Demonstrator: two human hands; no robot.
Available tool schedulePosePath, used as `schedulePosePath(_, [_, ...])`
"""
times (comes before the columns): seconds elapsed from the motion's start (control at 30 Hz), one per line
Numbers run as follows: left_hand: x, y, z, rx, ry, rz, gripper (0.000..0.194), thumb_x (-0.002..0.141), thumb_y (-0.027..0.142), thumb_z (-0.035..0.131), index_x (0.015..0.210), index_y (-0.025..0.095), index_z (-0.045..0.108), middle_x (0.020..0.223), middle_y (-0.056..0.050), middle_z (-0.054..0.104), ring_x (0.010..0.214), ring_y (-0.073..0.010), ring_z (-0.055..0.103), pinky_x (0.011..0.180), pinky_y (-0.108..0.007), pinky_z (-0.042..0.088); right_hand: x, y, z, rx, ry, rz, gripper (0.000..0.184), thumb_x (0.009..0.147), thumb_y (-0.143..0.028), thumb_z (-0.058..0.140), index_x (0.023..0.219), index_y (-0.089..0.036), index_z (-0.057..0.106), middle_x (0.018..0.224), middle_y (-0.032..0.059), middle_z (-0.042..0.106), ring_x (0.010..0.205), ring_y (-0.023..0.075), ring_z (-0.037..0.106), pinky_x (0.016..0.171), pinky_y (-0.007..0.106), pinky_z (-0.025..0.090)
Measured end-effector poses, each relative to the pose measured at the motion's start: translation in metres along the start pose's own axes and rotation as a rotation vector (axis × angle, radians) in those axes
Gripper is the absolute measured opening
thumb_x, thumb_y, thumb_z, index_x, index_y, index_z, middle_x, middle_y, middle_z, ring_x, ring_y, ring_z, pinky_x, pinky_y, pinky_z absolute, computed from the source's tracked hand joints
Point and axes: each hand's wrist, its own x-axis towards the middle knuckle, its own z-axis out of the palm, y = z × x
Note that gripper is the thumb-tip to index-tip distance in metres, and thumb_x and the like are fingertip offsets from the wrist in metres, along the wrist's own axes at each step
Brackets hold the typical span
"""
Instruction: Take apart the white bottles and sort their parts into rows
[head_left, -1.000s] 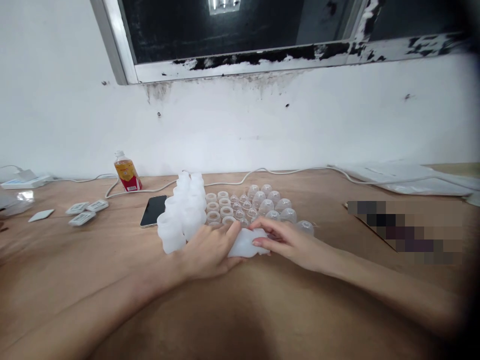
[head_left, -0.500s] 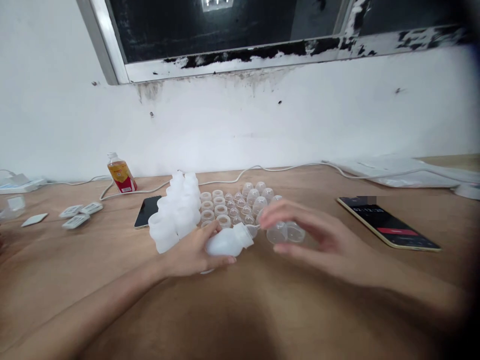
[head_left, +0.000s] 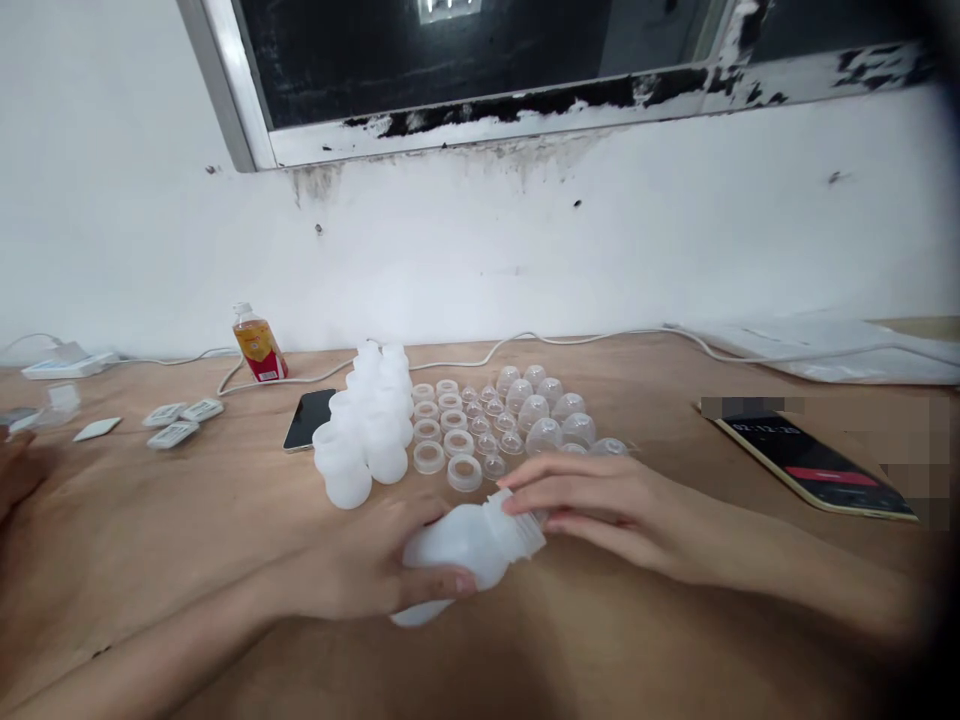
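Note:
My left hand [head_left: 397, 565] is wrapped around a white translucent baby bottle [head_left: 457, 545], tilted with its neck toward the right. A ribbed screw ring [head_left: 514, 530] sits at the bottle's neck. My right hand [head_left: 592, 505] has its fingertips on this ring, the thumb side partly hidden behind it; the teat end is covered by the fingers. Just beyond my hands stand rows of white bottles [head_left: 349, 475], clear screw rings [head_left: 464, 472], small teats [head_left: 511, 442] and clear dome caps [head_left: 544, 436].
A phone showing a timer [head_left: 810, 460] lies at the right, a second phone [head_left: 309, 420] left of the bottles. A drink bottle [head_left: 260, 345] and a white cable [head_left: 480, 358] are near the wall. Small white packs [head_left: 172, 434] lie at left. Another person's hand [head_left: 19, 470] shows at the left edge.
My right hand has come in from the right onto the bottle's ring. My left hand and the bottle have moved nearer to me. The view has shifted slightly.

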Motion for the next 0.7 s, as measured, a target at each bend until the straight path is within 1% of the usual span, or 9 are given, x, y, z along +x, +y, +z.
schedulePosePath(0.07, [-0.01, 0.002, -0.002, -0.092, -0.079, -0.037, 0.032, 0.078, 0.037, 0.046, 0.107, 0.024, 0.044, 0.094, 0.0, 0.054, 0.085, -0.0138, 0.052, 0.071, -0.025, 0.045, -0.002, -0.004, 0.0, -0.119, 0.064, -0.075, 0.032, 0.082, -0.013, 0.037, 0.111, -0.021, 0.049, 0.111, 0.0062, 0.047, 0.099, 0.0102, 0.046, 0.082, 0.021, 0.039])
schedulePosePath(0.13, [-0.021, -0.004, 0.001, -0.116, -0.013, -0.081, 0.035, 0.078, 0.034, 0.046, 0.111, 0.027, 0.039, 0.095, 0.001, 0.055, 0.083, -0.0124, 0.054, 0.069, -0.024, 0.046, -0.003, -0.005, 0.002, -0.2, 0.114, -0.062, 0.034, 0.082, -0.013, 0.038, 0.114, -0.022, 0.046, 0.108, 0.0068, 0.047, 0.096, 0.0106, 0.047, 0.078, 0.021, 0.04])
schedulePosePath(0.17, [-0.025, -0.009, 0.004, -0.082, 0.083, -0.09, 0.041, 0.077, 0.034, 0.047, 0.115, 0.028, 0.033, 0.098, 0.001, 0.054, 0.083, -0.0124, 0.054, 0.07, -0.024, 0.046, -0.003, -0.005, 0.004, -0.228, 0.11, -0.037, 0.035, 0.081, -0.014, 0.039, 0.115, -0.023, 0.045, 0.106, 0.0067, 0.048, 0.094, 0.0108, 0.048, 0.077, 0.021, 0.04])
schedulePosePath(0.23, [-0.033, -0.022, 0.011, 0.055, 0.356, -0.078, 0.059, 0.074, 0.034, 0.052, 0.123, 0.03, 0.018, 0.107, -0.002, 0.05, 0.084, -0.0136, 0.055, 0.071, -0.027, 0.047, -0.003, -0.003, 0.01, -0.28, 0.034, 0.029, 0.036, 0.081, -0.017, 0.04, 0.116, -0.024, 0.043, 0.101, 0.0054, 0.05, 0.084, 0.0107, 0.051, 0.071, 0.022, 0.042])
schedulePosePath(0.3, [-0.038, -0.035, 0.017, 0.182, 0.536, -0.055, 0.066, 0.073, 0.034, 0.053, 0.125, 0.028, 0.014, 0.109, -0.005, 0.049, 0.085, -0.0149, 0.055, 0.068, -0.027, 0.048, -0.001, -0.002, 0.017, -0.343, -0.07, 0.083, 0.035, 0.079, -0.02, 0.042, 0.113, -0.025, 0.045, 0.093, 0.0034, 0.052, 0.072, 0.0104, 0.052, 0.062, 0.023, 0.041])
schedulePosePath(0.4, [-0.037, -0.045, 0.02, 0.467, 0.611, 0.033, 0.058, 0.072, 0.036, 0.054, 0.121, 0.021, 0.026, 0.103, -0.008, 0.051, 0.089, -0.0175, 0.052, 0.069, -0.028, 0.045, 0.005, -0.002, 0.03, -0.409, -0.193, 0.139, 0.027, 0.079, -0.023, 0.041, 0.104, -0.024, 0.05, 0.083, 0.0017, 0.053, 0.062, 0.0111, 0.051, 0.057, 0.025, 0.038])
schedulePosePath(0.47, [-0.032, -0.046, 0.018, 0.715, 0.641, 0.099, 0.056, 0.071, 0.042, 0.055, 0.116, 0.017, 0.033, 0.101, -0.01, 0.052, 0.091, -0.021, 0.049, 0.071, -0.032, 0.041, 0.009, -0.003, 0.036, -0.405, -0.251, 0.166, 0.022, 0.079, -0.025, 0.039, 0.096, -0.02, 0.052, 0.08, 0.002, 0.054, 0.064, 0.0126, 0.052, 0.056, 0.026, 0.037])
schedulePosePath(0.53, [-0.027, -0.046, 0.016, 0.901, 0.715, 0.103, 0.058, 0.068, 0.048, 0.055, 0.113, 0.015, 0.038, 0.102, -0.011, 0.052, 0.092, -0.0246, 0.047, 0.072, -0.036, 0.037, 0.013, -0.004, 0.04, -0.395, -0.288, 0.192, 0.02, 0.079, -0.026, 0.038, 0.089, -0.018, 0.053, 0.079, 0.0025, 0.054, 0.065, 0.0136, 0.052, 0.057, 0.026, 0.037])
schedulePosePath(0.7, [-0.015, -0.052, 0.011, 1.082, 0.904, 0.037, 0.058, 0.066, 0.055, 0.052, 0.107, 0.015, 0.047, 0.112, -0.014, 0.048, 0.106, -0.031, 0.039, 0.085, -0.046, 0.026, 0.018, 0.0, 0.044, -0.37, -0.278, 0.216, 0.019, 0.079, -0.029, 0.037, 0.089, -0.017, 0.048, 0.08, 0.0037, 0.056, 0.065, 0.0149, 0.053, 0.057, 0.027, 0.036])
